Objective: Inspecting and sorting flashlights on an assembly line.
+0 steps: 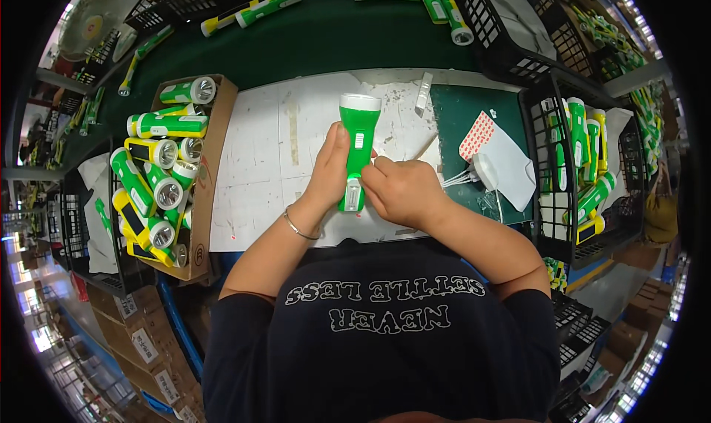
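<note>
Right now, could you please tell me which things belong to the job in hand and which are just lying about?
Likely the job:
- green-and-white flashlight, in left hand
- right hand
- boxed flashlights

Likely just about:
- white card
- corded white device
- fan

factory workshop, piled flashlights [170,125], black crates [537,62], cardboard cartons [122,336]

I see flashlights [135,179] in a carton [221,116] at frame left, more flashlights [578,138] in a basket [559,242] at right, one flashlight [363,123] between.
</note>
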### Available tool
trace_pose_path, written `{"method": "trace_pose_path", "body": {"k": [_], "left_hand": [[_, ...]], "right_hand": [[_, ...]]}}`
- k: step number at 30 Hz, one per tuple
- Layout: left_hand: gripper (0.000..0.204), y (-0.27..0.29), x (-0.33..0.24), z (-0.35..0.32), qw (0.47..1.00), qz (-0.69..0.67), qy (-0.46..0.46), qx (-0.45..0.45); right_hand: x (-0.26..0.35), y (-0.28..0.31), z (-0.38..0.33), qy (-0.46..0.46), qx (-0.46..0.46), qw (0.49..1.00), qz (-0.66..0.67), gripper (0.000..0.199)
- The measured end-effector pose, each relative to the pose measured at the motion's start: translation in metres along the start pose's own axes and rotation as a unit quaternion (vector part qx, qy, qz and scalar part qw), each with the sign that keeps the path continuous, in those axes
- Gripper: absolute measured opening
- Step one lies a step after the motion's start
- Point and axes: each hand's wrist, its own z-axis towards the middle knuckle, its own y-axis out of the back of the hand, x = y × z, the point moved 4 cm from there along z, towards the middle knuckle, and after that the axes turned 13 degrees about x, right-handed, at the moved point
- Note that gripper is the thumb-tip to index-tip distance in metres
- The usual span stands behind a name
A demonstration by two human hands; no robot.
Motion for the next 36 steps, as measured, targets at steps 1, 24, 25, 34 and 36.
{"method": "trace_pose_path", "body": {"k": [1,24,25,34,36], "left_hand": [[0.045,0.006,0.002,0.000,0.999,-0.022,0.020,-0.014],[0.041,0.011,-0.048,-0.023,0.888,0.446,0.089,0.065],[0.041,0.011,-0.055,-0.026,0.855,0.511,0.047,0.078],[0.034,0.050,-0.075,-0.054,0.768,0.623,0.108,0.103],[0.036,0.044,-0.067,-0.051,0.796,0.579,0.107,0.141]], "right_hand": [[0.005,-0.002,-0.003,0.041,0.037,0.998,0.025,0.011],[-0.068,0.019,0.028,-0.065,0.142,0.905,0.396,0.059],[-0.068,0.019,0.027,-0.076,0.162,0.902,0.394,0.059],[-0.068,0.017,0.020,-0.068,0.151,0.843,0.512,0.066],[-0.065,0.009,0.022,-0.066,0.170,0.835,0.519,0.064]]}}
